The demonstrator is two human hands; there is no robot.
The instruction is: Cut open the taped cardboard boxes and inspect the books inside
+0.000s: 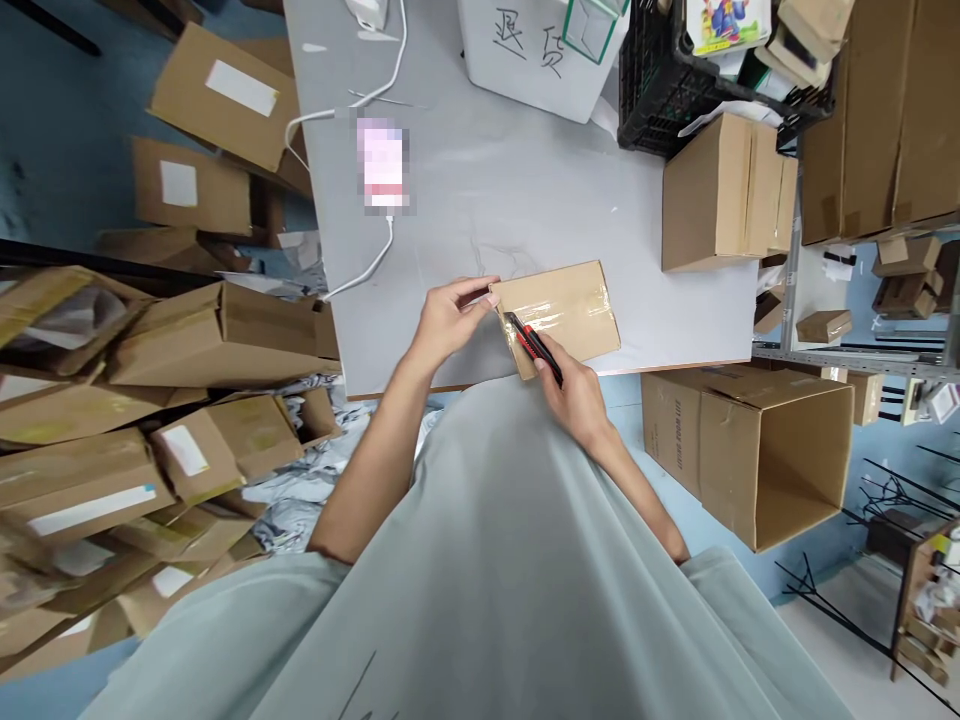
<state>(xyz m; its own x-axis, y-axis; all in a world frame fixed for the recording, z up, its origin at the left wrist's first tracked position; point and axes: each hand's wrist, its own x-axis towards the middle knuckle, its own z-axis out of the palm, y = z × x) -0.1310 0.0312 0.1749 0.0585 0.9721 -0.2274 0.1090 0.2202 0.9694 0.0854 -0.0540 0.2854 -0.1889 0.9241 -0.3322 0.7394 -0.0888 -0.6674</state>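
Observation:
A small cardboard box [574, 298] with clear tape across it lies at the near edge of the grey table [480, 180]. My right hand [576, 395] is closed around a red and black box cutter [534, 348]. The cutter's tip rests over the taped left end of the box; whether it touches the tape I cannot tell. My left hand [454, 318] pinches the box's upper left corner between thumb and fingers.
A phone [384, 165] on a white cable lies at the table's left. At the back stand a white bin [525, 50] and a black crate [652, 90]. A closed carton [712, 200] sits at right. An open carton [795, 460] stands beyond the table; flattened boxes [172, 330] pile at left.

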